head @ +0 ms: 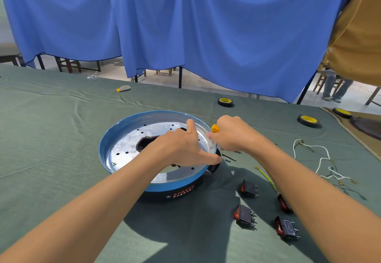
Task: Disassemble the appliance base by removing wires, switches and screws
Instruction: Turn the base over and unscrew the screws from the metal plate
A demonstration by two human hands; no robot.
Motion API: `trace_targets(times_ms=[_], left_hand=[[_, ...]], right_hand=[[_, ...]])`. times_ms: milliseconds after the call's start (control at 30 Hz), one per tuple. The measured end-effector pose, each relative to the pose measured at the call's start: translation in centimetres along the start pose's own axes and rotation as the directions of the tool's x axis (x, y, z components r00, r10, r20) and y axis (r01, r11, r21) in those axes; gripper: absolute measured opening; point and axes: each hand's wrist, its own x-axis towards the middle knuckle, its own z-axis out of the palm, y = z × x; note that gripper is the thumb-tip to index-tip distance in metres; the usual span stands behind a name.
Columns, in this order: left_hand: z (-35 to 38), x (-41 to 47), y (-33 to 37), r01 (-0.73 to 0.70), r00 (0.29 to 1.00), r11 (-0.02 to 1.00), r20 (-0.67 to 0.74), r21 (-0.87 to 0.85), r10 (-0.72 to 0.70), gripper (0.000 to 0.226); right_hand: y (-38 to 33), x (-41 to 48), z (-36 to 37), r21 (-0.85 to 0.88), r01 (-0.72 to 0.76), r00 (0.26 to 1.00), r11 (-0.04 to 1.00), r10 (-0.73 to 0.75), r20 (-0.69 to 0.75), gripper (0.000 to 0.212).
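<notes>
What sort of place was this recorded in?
Probably a makeshift workshop or training hall: a table under green cloth, blue curtains hung as partitions behind it, and tape rolls and loose switches beside the appliance base that the right hand works on with a screwdriver.

appliance base (181, 192), black side wall: two rows of orange Chinese characters beside a round white logo, too small to read | metal plate (123, 145): small round stamped mark, illegible | tape rolls (225, 100) (308, 119): yellow labels, print illegible | switch (287, 227): white side markings, illegible
</notes>
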Motion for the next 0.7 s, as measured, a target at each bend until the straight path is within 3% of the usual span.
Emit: trace_targets(times_ms=[67,167,267,333,400,467,600,700], left_hand=[[0.4,0.2,0.3,0.030,0.997,0.999,-0.069,-0.022,-0.031,0.103],[1.0,0.5,0.8,0.045,0.989,0.999,-0.138,-0.029,-0.049,0.105],[0.7,0.4,0.7,0.024,0.998,0.999,-0.063,-0.022,-0.025,0.112],[-0.1,0.3,-0.2,0.032,0.999,0.999,-0.044,-0.008,-0.032,0.108],[-1.2,0.5,-1.8,0.063,0.989,0.995,-0.140,0.082,-0.051,0.093],[-2.1,0.8,-3.3,0.085,0.982,0.980,-0.184,0.180,-0.051,0.078],[-2.5,1.4,-5.0,0.012,0.997,0.990,0.080,0.137,-0.023,0.075],[-2.7,2.0,-5.5,-0.038,0.988,0.988,0.156,0.152,0.014,0.075]], right_hand=[[0.0,-0.2,-1.1,0.074,-0.007,1.000,0.997,0.009,-0.028,0.034],[-0.5,-0.3,-2.7,0.182,0.045,0.997,0.982,-0.032,-0.071,0.016],[-0.7,-0.1,-3.5,0.253,0.135,0.984,0.958,-0.101,-0.146,0.015],[-0.6,0.2,-3.7,0.419,0.207,0.966,0.884,-0.116,-0.233,0.020],[-0.6,0.4,-3.9,0.604,0.270,0.949,0.750,-0.101,-0.299,0.015],[-0.7,0.6,-3.8,0.684,0.329,0.925,0.652,-0.078,-0.371,0.011],[-1.5,1.6,-3.4,0.700,0.392,0.871,0.597,0.005,-0.492,0.009],[-1.8,2.5,-3.5,0.702,0.411,0.834,0.581,0.073,-0.547,0.011]])
